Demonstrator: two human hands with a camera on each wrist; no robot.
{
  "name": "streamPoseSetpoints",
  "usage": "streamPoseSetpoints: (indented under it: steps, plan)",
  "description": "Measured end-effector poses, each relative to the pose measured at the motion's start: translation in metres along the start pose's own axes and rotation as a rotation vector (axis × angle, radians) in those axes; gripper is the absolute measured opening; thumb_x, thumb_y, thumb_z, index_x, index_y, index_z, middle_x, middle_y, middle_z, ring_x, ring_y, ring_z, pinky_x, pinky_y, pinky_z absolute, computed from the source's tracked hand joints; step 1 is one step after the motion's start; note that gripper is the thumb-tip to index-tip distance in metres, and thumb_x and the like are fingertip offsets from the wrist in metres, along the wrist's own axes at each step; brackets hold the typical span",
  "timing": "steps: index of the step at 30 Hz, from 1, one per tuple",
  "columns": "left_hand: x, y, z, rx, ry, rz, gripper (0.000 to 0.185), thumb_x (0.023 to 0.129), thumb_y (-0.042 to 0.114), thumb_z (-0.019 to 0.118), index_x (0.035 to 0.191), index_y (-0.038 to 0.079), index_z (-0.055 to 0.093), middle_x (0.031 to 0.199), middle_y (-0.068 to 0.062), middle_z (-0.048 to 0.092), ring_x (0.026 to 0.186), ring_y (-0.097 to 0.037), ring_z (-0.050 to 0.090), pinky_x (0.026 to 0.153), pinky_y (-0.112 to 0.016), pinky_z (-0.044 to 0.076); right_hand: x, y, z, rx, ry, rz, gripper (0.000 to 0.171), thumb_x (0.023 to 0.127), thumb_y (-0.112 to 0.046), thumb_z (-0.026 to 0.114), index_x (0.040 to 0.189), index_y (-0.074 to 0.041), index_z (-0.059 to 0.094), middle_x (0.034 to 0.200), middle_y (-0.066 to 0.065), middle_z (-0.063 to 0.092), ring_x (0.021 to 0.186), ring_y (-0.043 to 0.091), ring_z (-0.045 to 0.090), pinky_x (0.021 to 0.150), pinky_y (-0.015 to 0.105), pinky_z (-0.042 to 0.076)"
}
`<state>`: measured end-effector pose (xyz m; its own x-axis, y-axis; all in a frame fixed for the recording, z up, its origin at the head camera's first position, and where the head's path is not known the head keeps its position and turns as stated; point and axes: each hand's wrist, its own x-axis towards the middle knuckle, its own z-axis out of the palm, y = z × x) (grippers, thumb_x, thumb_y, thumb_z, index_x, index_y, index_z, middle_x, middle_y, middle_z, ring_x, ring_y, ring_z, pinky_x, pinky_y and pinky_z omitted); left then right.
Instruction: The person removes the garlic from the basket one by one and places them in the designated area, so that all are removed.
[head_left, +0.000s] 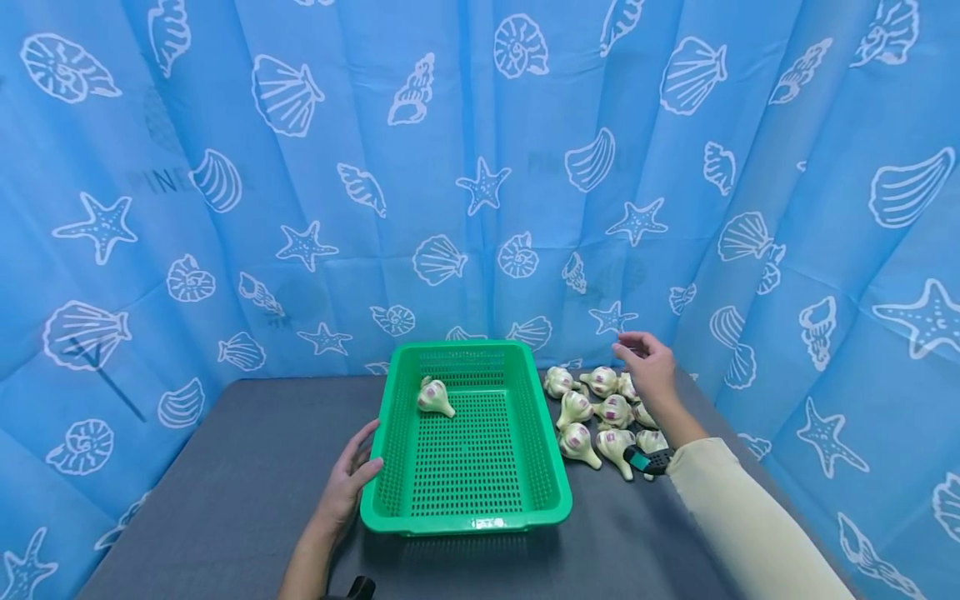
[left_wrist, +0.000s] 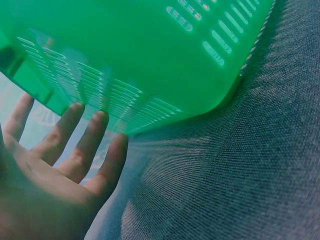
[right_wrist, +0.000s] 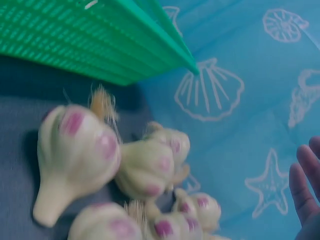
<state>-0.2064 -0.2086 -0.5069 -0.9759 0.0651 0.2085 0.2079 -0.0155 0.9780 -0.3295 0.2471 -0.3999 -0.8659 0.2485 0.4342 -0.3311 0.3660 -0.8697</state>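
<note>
A green slotted basket (head_left: 551, 475) stands mid-table with one garlic bulb (head_left: 435, 397) inside at its far left. My left hand (head_left: 354, 477) rests against the basket's left wall, fingers straight; the left wrist view shows those fingers (left_wrist: 85, 145) touching the green wall (left_wrist: 150, 60). Right of the basket lies a heap of several pale garlic bulbs with purple marks (head_left: 592, 408). My right hand (head_left: 647, 360) hovers over the heap's far side, fingers relaxed and holding nothing. The right wrist view shows the bulbs (right_wrist: 80, 155) close up and only fingertips (right_wrist: 306, 190) at the right edge.
The grey table (head_left: 247, 467) is ringed by a blue curtain with shell and starfish prints (head_left: 480, 167). A wrist camera (head_left: 647, 460) sits on my cream right sleeve above the nearest bulbs. Bare tabletop lies left of the basket.
</note>
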Motion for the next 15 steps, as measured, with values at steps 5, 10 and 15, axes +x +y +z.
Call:
streamPoseSetpoints:
  steps: [5, 10, 15]
  plan:
    - [0.0, 0.0, -0.001, 0.004, -0.001, 0.01, 0.061, 0.098, 0.008, 0.051, 0.154, 0.011, 0.027, 0.15, -0.024, 0.032, 0.121, 0.0, 0.044, 0.089, -0.027, 0.046, 0.006, -0.008, 0.022, -0.012, -0.107, -0.008, 0.026, 0.094, -0.01, 0.064, 0.116, 0.004, 0.063, 0.109, 0.021, 0.063, 0.077, 0.001, 0.059, 0.065, 0.026, 0.053]
    - [0.0, -0.001, -0.001, 0.009, 0.006, -0.003, 0.061, 0.098, 0.01, 0.052, 0.154, 0.013, 0.028, 0.151, -0.022, 0.032, 0.122, -0.003, 0.043, 0.089, -0.027, 0.046, 0.009, -0.014, 0.045, -0.024, -0.175, -0.004, 0.028, 0.095, -0.015, 0.065, 0.117, 0.002, 0.063, 0.111, 0.019, 0.062, 0.081, 0.006, 0.059, 0.065, 0.024, 0.052]
    - [0.0, 0.0, 0.0, -0.016, -0.004, 0.009, 0.061, 0.098, 0.008, 0.052, 0.154, 0.011, 0.027, 0.149, -0.025, 0.032, 0.12, -0.002, 0.046, 0.088, -0.028, 0.047, 0.009, -0.022, 0.068, -0.019, -0.214, 0.004, 0.027, 0.094, -0.014, 0.066, 0.117, 0.0, 0.064, 0.111, 0.017, 0.064, 0.085, 0.015, 0.062, 0.068, 0.031, 0.054]
